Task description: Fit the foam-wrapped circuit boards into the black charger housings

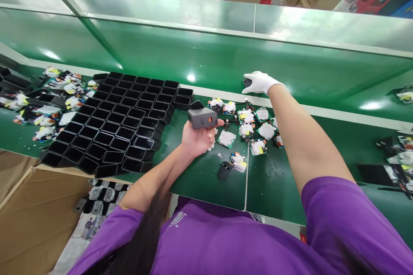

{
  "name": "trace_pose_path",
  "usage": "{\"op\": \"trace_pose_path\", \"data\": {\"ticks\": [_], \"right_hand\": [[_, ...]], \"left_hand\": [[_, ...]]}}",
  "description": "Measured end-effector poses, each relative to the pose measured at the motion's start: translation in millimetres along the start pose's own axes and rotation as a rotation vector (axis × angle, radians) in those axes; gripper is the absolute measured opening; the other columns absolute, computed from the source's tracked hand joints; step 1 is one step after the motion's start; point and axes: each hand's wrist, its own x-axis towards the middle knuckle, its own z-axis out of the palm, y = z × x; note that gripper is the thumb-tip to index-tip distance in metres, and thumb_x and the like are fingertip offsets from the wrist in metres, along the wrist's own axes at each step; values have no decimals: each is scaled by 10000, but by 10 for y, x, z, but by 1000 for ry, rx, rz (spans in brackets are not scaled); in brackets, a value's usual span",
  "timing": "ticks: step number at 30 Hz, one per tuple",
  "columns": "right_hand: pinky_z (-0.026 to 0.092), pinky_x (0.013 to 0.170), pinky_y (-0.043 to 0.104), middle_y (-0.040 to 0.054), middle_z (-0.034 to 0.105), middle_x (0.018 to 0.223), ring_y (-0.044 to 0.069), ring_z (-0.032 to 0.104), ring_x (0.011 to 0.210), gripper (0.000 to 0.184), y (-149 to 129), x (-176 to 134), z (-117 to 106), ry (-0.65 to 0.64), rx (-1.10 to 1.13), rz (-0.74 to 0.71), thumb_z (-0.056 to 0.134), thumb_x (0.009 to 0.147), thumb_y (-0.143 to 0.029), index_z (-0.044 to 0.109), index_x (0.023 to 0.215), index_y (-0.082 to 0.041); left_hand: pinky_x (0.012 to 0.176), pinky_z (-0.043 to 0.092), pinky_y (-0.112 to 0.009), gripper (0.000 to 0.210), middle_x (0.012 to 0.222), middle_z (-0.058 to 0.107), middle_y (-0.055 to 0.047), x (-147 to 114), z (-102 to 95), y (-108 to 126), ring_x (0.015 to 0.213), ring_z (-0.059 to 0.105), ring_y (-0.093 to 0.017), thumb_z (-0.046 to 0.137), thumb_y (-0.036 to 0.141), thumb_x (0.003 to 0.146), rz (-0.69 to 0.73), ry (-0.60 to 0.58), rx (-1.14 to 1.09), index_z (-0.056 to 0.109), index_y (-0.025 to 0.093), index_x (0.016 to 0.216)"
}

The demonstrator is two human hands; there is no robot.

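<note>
My left hand (pixel 197 141), bare and palm up, is closed around a black charger (pixel 202 118) whose end face has small ports, one of them orange inside. Behind it shows another angled black piece (pixel 196 105). At the back edge of the green worktop, my right hand (pixel 260 82) in a white glove is closed on a small black piece (pixel 247 82), mostly hidden by the fingers. Circuit boards with white filler (pixel 247 129) lie between and below my hands. One board (pixel 238 162) nearer me has a black end cap (pixel 224 171) beside it.
Rows of black open-topped housings (pixel 121 118) cover the worktop on the left. Beyond them is a heap of boards (pixel 69 88). More boards (pixel 405 154) lie at the far right. A green panel (pixel 155 47) rises along the back. A cardboard box (pixel 29 206) stands at lower left.
</note>
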Motion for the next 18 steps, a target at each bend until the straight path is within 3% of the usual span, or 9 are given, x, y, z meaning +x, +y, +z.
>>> {"op": "trace_pose_path", "data": {"ticks": [3, 8, 10, 14, 18], "right_hand": [[457, 1025, 539, 153, 537, 1403, 398, 537, 1240, 617, -41, 121, 29, 17, -36, 54, 743, 785, -421, 600, 1363, -259], [509, 981, 428, 88, 699, 1108, 294, 642, 1066, 309, 14, 139, 62, 155, 153, 75, 770, 738, -266, 750, 1043, -223], [561, 896, 383, 70, 710, 1027, 234, 669, 950, 252, 31, 53, 58, 207, 343, 58, 751, 757, -239, 731, 1004, -195], [606, 782, 335, 51, 681, 1058, 141, 659, 805, 236, 142, -269, -82, 314, 1031, 32, 700, 785, -198, 652, 1016, -186], [601, 808, 335, 28, 666, 1050, 130, 642, 779, 207, 395, -743, -359, 334, 1297, -21, 670, 773, -201, 613, 972, -218]], "left_hand": [[390, 365, -208, 335, 717, 700, -52, 1, 14, 31, 406, 426, -76, 469, 496, 819, 12, 12, 1, 627, 201, 837], [380, 387, -207, 340, 702, 687, -49, 3, 54, 83, 402, 438, -77, 452, 489, 825, 22, 50, -2, 626, 197, 823], [385, 411, -213, 349, 726, 694, -62, 7, 68, 100, 424, 477, -90, 436, 482, 832, 39, 76, 8, 630, 192, 832], [436, 481, -230, 348, 837, 717, -86, 73, 63, 126, 539, 589, -136, 401, 422, 850, 116, 156, 114, 630, 185, 962], [515, 532, -241, 332, 884, 679, -69, 371, 79, 237, 683, 638, -163, 463, 404, 853, 270, 364, 581, 608, 191, 1063]]}}
